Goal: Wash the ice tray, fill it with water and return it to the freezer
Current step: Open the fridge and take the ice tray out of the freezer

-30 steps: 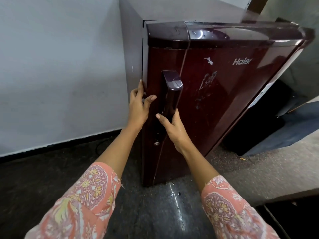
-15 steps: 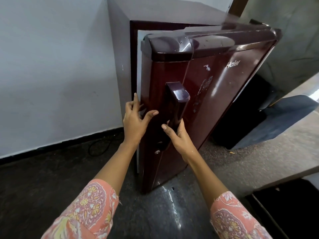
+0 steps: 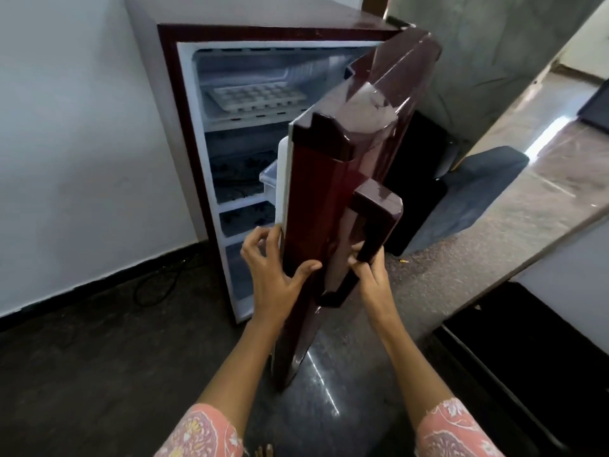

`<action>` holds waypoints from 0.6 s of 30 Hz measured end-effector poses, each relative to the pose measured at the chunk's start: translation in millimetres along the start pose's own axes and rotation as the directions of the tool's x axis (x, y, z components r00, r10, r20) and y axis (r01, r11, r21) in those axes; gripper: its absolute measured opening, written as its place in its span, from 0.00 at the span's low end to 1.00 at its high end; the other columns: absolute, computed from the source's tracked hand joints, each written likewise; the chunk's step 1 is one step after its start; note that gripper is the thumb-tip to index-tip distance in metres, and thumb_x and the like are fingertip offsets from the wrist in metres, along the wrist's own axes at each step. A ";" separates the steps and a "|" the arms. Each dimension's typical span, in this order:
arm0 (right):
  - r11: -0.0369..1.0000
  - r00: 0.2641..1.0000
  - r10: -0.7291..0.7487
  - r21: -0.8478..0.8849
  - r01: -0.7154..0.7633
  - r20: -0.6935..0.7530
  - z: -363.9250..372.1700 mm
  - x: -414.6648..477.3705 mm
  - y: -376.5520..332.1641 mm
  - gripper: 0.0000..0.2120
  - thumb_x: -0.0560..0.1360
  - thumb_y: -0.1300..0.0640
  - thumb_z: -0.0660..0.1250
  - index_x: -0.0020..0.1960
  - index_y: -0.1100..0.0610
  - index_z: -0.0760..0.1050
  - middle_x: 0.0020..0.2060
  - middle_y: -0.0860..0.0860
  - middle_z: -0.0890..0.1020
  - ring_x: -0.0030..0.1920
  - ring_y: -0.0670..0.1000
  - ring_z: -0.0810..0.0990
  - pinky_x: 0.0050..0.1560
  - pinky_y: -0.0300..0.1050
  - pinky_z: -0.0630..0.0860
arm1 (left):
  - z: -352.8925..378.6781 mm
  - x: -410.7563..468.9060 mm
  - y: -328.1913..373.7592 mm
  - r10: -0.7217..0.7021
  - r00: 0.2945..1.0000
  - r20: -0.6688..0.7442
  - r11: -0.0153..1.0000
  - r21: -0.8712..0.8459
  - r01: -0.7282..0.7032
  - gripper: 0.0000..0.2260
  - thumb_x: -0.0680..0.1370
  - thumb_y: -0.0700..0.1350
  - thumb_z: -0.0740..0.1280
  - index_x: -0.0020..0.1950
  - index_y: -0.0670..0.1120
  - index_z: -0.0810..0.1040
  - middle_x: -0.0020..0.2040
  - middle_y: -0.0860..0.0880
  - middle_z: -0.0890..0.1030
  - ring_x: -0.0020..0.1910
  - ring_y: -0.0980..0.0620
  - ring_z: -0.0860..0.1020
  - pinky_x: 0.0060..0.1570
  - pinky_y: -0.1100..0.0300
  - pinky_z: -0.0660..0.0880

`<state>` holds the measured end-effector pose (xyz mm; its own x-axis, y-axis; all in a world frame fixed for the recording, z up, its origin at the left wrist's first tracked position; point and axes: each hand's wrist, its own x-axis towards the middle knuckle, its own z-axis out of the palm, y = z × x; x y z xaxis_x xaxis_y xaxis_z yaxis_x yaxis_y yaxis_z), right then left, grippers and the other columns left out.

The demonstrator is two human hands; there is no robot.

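A small maroon fridge (image 3: 184,127) stands against the wall with its door (image 3: 316,206) swung wide toward me. In the top freezer compartment lies a white ice tray (image 3: 257,97), flat on the shelf. My left hand (image 3: 273,275) grips the door's free edge, thumb on the front and fingers on the inner side. My right hand (image 3: 369,275) is wrapped around the lower part of the door handle (image 3: 372,225). The door hides the fridge's right half.
A stone counter (image 3: 494,225) runs along the right at waist height, with a dark bag (image 3: 468,192) and a black box (image 3: 418,179) beneath it. A black cable (image 3: 155,285) lies on the dark floor by the white wall on the left.
The door has swung from nearly closed to wide open, with both hands staying on it. The freezer compartment and ice tray have come into view.
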<state>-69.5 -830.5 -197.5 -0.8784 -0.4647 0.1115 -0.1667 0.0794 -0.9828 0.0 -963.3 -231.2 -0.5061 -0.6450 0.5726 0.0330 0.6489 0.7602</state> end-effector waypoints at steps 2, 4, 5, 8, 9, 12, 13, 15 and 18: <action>1.000 0.999 0.010 0.015 -0.010 -0.034 -21.0 -6.1 0.6 0.06 0.71 0.59 0.59 0.48 0.53 0.69 0.40 0.45 0.74 0.40 0.36 0.73 0.42 0.28 0.70 | 13.8 -12.7 14.9 -0.016 1.000 0.015 0.994 -0.109 0.017 0.31 0.68 0.72 0.59 0.62 0.52 0.64 0.64 0.52 0.57 0.67 0.58 0.55 0.66 0.67 0.55; 0.999 0.997 0.022 0.045 -0.019 -0.073 -42.0 -11.4 2.0 0.06 0.71 0.58 0.59 0.47 0.51 0.69 0.40 0.45 0.74 0.42 0.39 0.75 0.44 0.30 0.72 | 27.7 -22.8 26.8 0.022 0.999 0.040 0.985 -0.172 -0.015 0.30 0.68 0.69 0.62 0.61 0.51 0.64 0.67 0.49 0.56 0.72 0.58 0.52 0.69 0.63 0.55; 0.998 0.995 0.028 0.060 -0.022 -0.099 -52.5 -13.7 3.3 0.07 0.69 0.57 0.59 0.47 0.50 0.69 0.40 0.46 0.74 0.43 0.41 0.75 0.46 0.34 0.73 | 34.2 -28.7 32.9 0.045 0.998 0.052 0.980 -0.197 -0.034 0.30 0.68 0.67 0.64 0.62 0.50 0.63 0.69 0.47 0.55 0.73 0.54 0.53 0.70 0.59 0.56; 0.993 0.981 0.042 0.119 -0.020 -0.188 -81.4 -18.6 5.5 0.10 0.67 0.56 0.57 0.49 0.49 0.66 0.41 0.49 0.74 0.45 0.47 0.74 0.54 0.48 0.72 | 50.9 -43.4 52.7 0.080 0.987 0.136 0.955 -0.295 -0.037 0.35 0.69 0.61 0.68 0.67 0.43 0.61 0.72 0.45 0.51 0.74 0.51 0.55 0.69 0.65 0.59; 0.990 0.974 0.048 0.142 -0.016 -0.220 -90.1 -19.6 5.2 0.11 0.67 0.57 0.57 0.49 0.49 0.65 0.41 0.49 0.74 0.45 0.46 0.75 0.56 0.49 0.71 | 56.7 -48.8 57.0 0.100 0.981 0.166 0.948 -0.315 -0.043 0.32 0.69 0.61 0.68 0.66 0.47 0.62 0.73 0.46 0.49 0.75 0.50 0.53 0.70 0.68 0.56; 0.990 0.955 0.058 0.140 -0.018 -0.292 -113.4 -25.9 3.2 0.12 0.69 0.56 0.54 0.53 0.50 0.62 0.45 0.47 0.74 0.50 0.46 0.75 0.63 0.54 0.70 | 76.4 -63.4 68.4 0.144 0.962 0.230 0.948 -0.312 -0.068 0.30 0.71 0.62 0.67 0.69 0.64 0.56 0.74 0.51 0.44 0.72 0.36 0.58 0.73 0.57 0.55; 0.993 0.949 0.060 0.119 -0.023 -0.311 -120.4 -28.7 3.7 0.15 0.71 0.54 0.55 0.57 0.53 0.62 0.48 0.47 0.74 0.54 0.47 0.75 0.65 0.56 0.69 | 84.6 -68.6 71.6 0.148 0.960 0.237 0.945 -0.319 -0.067 0.30 0.71 0.61 0.67 0.69 0.64 0.56 0.74 0.51 0.44 0.72 0.34 0.59 0.73 0.54 0.57; 0.997 0.931 0.070 0.065 -0.050 -0.358 -132.4 -35.6 6.1 0.26 0.73 0.46 0.57 0.66 0.57 0.59 0.59 0.50 0.72 0.63 0.49 0.71 0.68 0.57 0.66 | 97.5 -77.0 84.6 0.154 0.957 0.245 0.935 -0.350 -0.061 0.26 0.72 0.58 0.67 0.66 0.57 0.62 0.73 0.49 0.46 0.72 0.35 0.58 0.72 0.60 0.57; 0.995 0.891 0.099 0.026 -0.098 -0.443 -149.9 -47.0 11.7 0.28 0.78 0.44 0.56 0.74 0.49 0.53 0.73 0.49 0.59 0.72 0.47 0.58 0.73 0.52 0.57 | 112.3 -87.0 101.7 0.169 0.941 0.292 0.922 -0.384 -0.046 0.23 0.72 0.58 0.66 0.62 0.54 0.64 0.71 0.50 0.49 0.70 0.41 0.61 0.68 0.72 0.57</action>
<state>-97.3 -675.5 -192.1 -0.9976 -0.0159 0.0669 -0.0682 0.1016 -0.9925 -49.4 -795.9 -238.2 -0.7224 -0.3801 0.5776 0.3848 0.4730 0.7926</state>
